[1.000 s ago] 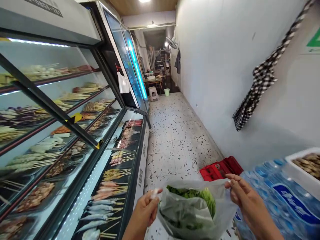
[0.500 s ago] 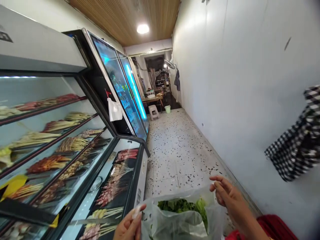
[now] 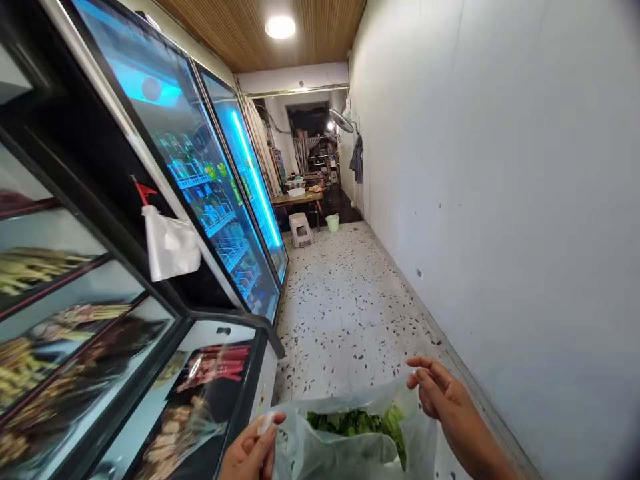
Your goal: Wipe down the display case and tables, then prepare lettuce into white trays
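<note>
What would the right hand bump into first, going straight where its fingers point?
Past the bag of greens it holds, the right hand would probably meet the glass-fronted fridge first, though depth is unclear.

My left hand [image 3: 246,453] and right hand [image 3: 447,400] are bare, with slender fingers [image 3: 430,366]. My right forearm [image 3: 481,443] is uncovered as far as I see it. By my left thumb [image 3: 263,443] shows a white patch [image 3: 267,421], wrap or plastic, I cannot tell which.

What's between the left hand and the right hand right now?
In the head view, a translucent plastic bag holding leafy greens spans the stretch between the left hand and right hand.
</note>
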{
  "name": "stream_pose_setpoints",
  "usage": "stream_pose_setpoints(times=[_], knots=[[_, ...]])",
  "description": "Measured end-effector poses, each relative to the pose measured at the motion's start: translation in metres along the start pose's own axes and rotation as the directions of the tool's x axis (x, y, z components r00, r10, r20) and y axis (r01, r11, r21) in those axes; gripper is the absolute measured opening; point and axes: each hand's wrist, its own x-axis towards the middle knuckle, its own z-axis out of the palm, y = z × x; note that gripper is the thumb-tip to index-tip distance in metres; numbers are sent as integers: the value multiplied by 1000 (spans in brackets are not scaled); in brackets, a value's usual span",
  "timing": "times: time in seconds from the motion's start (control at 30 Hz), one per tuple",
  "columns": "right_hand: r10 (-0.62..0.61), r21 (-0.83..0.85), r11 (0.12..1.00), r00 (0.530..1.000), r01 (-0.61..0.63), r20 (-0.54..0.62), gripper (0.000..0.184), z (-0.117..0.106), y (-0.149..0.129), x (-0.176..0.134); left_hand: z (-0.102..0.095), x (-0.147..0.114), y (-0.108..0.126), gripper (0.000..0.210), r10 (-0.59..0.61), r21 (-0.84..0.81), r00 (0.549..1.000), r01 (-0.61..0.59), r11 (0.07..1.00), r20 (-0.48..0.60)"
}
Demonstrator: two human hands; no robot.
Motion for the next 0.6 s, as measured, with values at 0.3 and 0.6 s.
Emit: stream_pose_setpoints(times=[0.3,0.6], knots=[[-19,-49,999,950,4,-312,49,25,-47,246,103,262,120,58,13,39,991,-18,999,136],[-20,-33,999,992,16,-126,48,89,-76,574,180,526,204,61,23,17,999,-22,1000,-35]])
